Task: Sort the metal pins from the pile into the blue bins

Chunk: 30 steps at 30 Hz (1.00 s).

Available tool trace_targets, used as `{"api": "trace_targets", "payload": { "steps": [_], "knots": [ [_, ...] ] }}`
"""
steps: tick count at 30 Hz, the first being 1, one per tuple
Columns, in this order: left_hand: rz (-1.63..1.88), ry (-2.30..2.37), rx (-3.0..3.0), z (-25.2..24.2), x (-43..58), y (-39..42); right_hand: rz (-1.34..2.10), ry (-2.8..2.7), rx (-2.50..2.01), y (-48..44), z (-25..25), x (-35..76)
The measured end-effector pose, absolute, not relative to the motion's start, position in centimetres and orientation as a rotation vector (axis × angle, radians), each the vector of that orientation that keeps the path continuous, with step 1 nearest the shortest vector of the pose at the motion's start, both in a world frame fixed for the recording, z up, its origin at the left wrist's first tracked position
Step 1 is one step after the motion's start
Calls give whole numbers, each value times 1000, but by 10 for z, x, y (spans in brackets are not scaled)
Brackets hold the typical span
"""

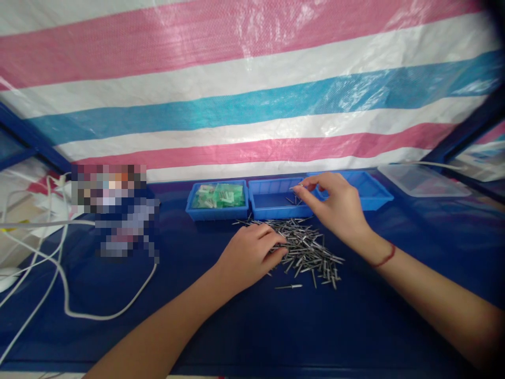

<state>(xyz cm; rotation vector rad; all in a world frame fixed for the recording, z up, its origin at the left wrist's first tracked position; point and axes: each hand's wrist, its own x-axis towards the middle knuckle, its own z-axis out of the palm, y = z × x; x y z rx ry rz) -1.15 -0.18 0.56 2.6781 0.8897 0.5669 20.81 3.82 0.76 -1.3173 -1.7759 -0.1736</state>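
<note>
A pile of thin metal rivets (302,245) lies on the dark blue table. My left hand (252,252) rests on the pile's left side, its fingers bent down among the rivets; whether they grip any is hidden. Over the middle blue bin (272,210), my right hand (335,202) pinches a small metal rivet (296,186) between thumb and index finger. A few rivets lie inside that bin, below the fingertips. One rivet (290,287) lies apart, in front of the pile.
To the left, a blue bin (216,213) holds green-and-clear packets (226,195). Another blue bin (373,195) stands behind my right hand, beside a clear plastic lid (414,181). White cables (94,317) loop across the left side. A striped sheet (244,116) hangs behind.
</note>
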Motion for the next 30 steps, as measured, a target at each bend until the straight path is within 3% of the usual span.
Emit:
{"api": "trace_targets", "payload": {
  "steps": [11,30],
  "knots": [
    [264,918,2861,5,-10,-7,-226,-1996,-1324,8,9,210],
    [381,1095,2997,-4,2,-12,51,-2393,-1013,-14,-6,190]
  ]
}}
